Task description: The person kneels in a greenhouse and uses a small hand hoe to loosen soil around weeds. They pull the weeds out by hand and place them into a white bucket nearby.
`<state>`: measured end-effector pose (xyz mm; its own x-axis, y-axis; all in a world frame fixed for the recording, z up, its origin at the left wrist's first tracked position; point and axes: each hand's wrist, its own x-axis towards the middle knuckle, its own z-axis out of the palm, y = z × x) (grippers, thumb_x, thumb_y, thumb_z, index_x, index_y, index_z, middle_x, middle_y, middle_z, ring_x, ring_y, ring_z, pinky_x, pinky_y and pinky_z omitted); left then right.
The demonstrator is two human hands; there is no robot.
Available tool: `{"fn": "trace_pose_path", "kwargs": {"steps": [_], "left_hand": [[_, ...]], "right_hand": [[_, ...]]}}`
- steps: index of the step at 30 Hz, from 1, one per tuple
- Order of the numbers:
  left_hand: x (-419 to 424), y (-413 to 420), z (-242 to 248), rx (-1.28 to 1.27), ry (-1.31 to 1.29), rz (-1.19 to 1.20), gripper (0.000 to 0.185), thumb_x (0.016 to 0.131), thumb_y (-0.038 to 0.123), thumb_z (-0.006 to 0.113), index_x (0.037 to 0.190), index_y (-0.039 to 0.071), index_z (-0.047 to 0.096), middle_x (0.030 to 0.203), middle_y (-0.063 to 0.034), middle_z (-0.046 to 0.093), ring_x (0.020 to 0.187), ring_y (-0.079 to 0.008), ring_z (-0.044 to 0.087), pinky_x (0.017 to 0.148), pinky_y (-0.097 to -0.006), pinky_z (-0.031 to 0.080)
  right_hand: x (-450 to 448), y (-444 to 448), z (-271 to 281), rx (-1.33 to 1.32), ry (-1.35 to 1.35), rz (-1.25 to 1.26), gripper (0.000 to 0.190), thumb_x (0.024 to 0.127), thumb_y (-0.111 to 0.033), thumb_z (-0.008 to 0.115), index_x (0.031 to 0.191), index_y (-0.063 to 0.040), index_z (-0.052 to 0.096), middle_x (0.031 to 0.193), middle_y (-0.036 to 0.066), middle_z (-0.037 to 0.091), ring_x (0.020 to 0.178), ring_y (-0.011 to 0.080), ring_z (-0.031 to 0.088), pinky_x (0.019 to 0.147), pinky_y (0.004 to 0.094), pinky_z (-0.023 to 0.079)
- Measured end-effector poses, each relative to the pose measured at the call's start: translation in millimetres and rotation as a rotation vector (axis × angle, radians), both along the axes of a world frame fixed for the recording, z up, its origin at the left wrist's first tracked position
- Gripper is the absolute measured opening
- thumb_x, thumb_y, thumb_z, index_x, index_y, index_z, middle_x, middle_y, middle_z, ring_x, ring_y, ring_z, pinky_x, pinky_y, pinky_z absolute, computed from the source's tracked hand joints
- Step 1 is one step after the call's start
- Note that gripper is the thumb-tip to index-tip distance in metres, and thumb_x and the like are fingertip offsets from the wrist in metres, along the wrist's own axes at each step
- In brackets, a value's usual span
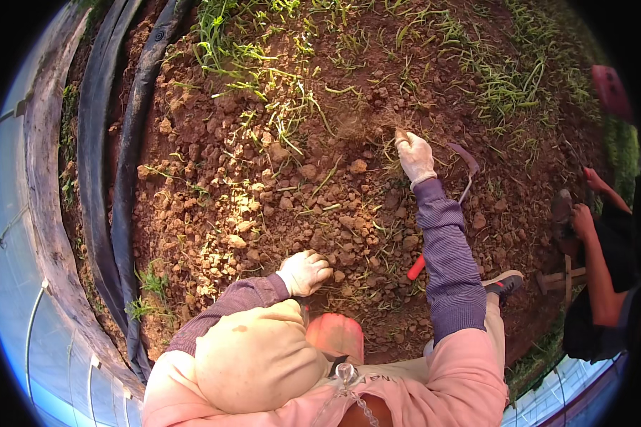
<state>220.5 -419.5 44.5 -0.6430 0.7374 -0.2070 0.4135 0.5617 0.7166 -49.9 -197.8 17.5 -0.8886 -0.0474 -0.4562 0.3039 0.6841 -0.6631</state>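
Note:
My right hand (pixel 415 155), in a pale soiled glove, reaches over the reddish soil. Its fingers close on thin dry weed stems (pixel 389 152) and fine roots. Just right of it lies a hand hoe, its curved metal blade (pixel 466 158) on the ground. My right forearm hides part of the shaft, and the red handle (pixel 415 268) shows to the left of the sleeve. My left hand (pixel 305 273), also gloved, is low over the soil close to my bent knee (pixel 256 352). Its fingers curl downward, and their undersides are hidden.
Black sheeting (pixel 131 176) and a weathered plank (pixel 45 176) run along the left, beside translucent plastic film (pixel 10 213). Green weeds (pixel 518 85) lie at upper right. A red plastic object (pixel 335 336) is between my legs. Another person's hands (pixel 584 220) work at far right.

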Motion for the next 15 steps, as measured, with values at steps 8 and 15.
{"fn": "trace_pose_path", "kwargs": {"steps": [8, 15], "left_hand": [[6, -4, -1, -0.031, -0.010, 0.013, 0.043, 0.066, 0.024, 0.065, 0.107, 0.011, 0.058, 0.102, -0.0045, 0.060, 0.101, -0.0238, 0.056, 0.086, -0.0376, 0.044], [6, -3, -3, 0.009, 0.038, 0.015, 0.041, 0.069, 0.025, 0.066, 0.106, 0.010, 0.057, 0.102, -0.0053, 0.059, 0.101, -0.0236, 0.054, 0.088, -0.0361, 0.043]], "right_hand": [[-18, -110, 27, 0.403, 0.027, 0.524, 0.039, 0.085, -0.026, 0.061, 0.119, -0.010, 0.051, 0.127, 0.017, 0.044, 0.104, 0.0347, 0.056, 0.085, 0.0427, 0.049], [-9, -71, 19, -0.397, -0.321, -0.166, 0.017, 0.086, -0.017, 0.056, 0.094, -0.002, 0.052, 0.076, 0.007, 0.060, 0.067, 0.0156, 0.059, 0.058, 0.0265, 0.049]]}}
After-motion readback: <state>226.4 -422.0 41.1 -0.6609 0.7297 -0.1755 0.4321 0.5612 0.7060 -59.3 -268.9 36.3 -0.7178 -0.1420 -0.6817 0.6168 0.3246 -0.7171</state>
